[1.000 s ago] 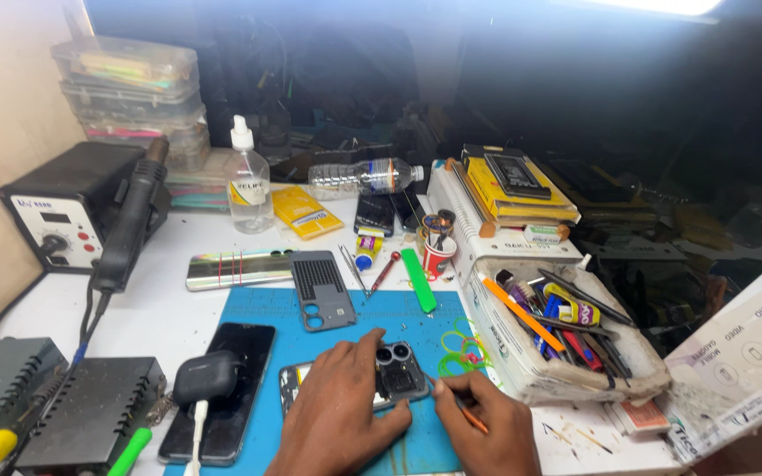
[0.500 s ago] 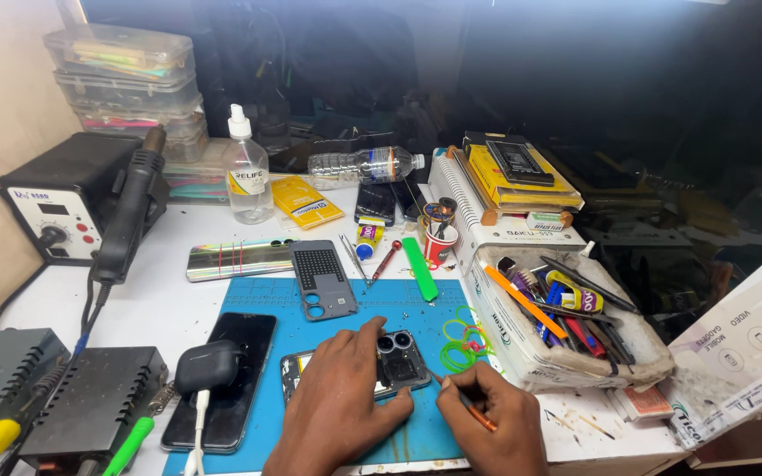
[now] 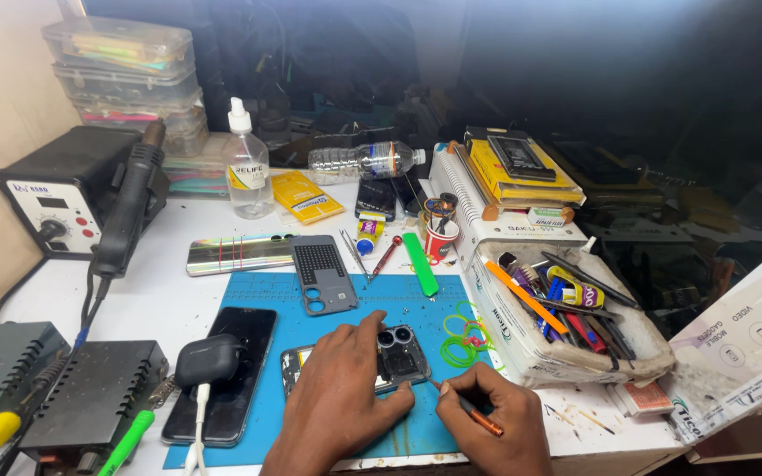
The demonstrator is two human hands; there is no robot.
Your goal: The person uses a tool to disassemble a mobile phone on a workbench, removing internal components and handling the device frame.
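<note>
An opened phone (image 3: 390, 357) with a black camera block lies on the blue work mat (image 3: 359, 304). My left hand (image 3: 337, 392) rests flat on it and pins it down, covering most of its body. My right hand (image 3: 491, 423) holds a thin orange-handled screwdriver (image 3: 465, 405) like a pen, its tip touching the phone's right edge just below the camera block. A grey inner frame plate (image 3: 324, 273) lies higher on the mat, apart from both hands.
A black phone (image 3: 222, 370) with a dark earbud case (image 3: 207, 360) lies left of my hand. Green rubber bands (image 3: 462, 339) and a tool-filled white tray (image 3: 566, 313) sit right. A hot-air station (image 3: 68, 189), clear bottle (image 3: 247, 167) and stacked boxes (image 3: 125, 75) stand behind.
My left hand has shifted slightly on the phone and the screwdriver tip has come closer to the phone's edge. The view has tilted a little; nothing else moved.
</note>
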